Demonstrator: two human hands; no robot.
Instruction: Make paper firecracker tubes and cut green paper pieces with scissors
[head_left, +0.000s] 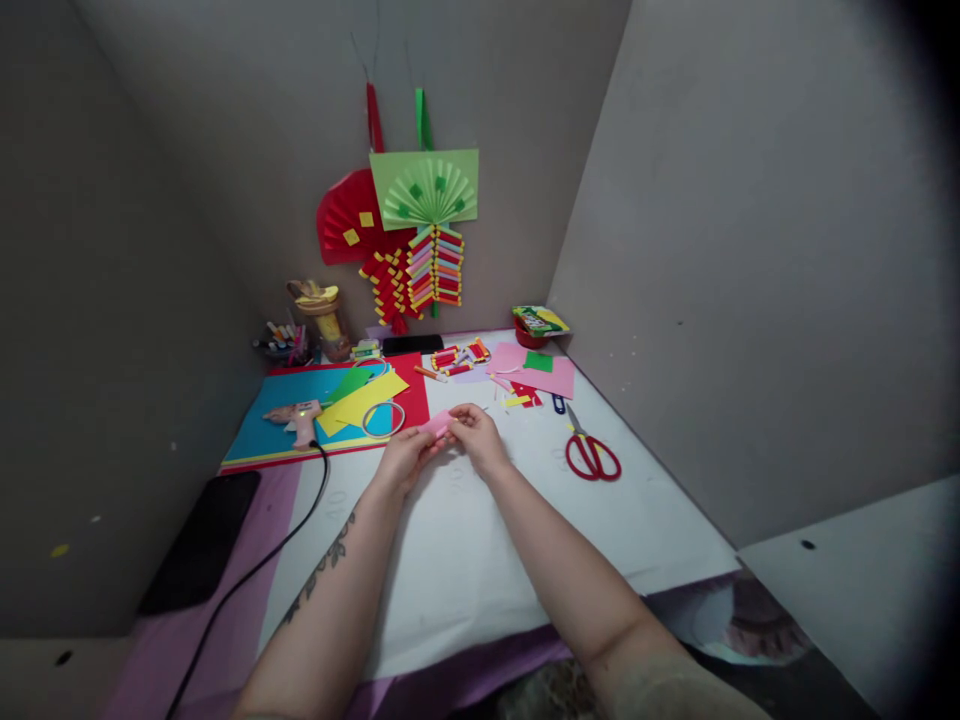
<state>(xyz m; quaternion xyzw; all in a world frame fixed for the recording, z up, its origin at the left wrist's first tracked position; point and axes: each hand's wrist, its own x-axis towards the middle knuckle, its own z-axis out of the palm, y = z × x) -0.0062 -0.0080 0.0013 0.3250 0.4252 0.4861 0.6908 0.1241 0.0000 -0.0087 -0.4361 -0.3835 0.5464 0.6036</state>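
By the bench (469, 570), the person is pinching a small piece of pink paper (437, 424) between both hands. The left hand (405, 460) is closing its fingers on the left end, and the right hand (478, 440) is holding the right end, fingertips drawn in narrow. The paper is sitting around the middle of the bench, well in from the near edge. Over toward the left edge, a glue gun (304, 422) is lying on a blue sheet (259, 425), its black cord (279, 547) trailing down toward the near left corner. Red-handled scissors (592, 458) are resting near the right edge, blades pointing at the far edge. Small red-and-yellow rolls (445, 356) are lying close to that far edge.
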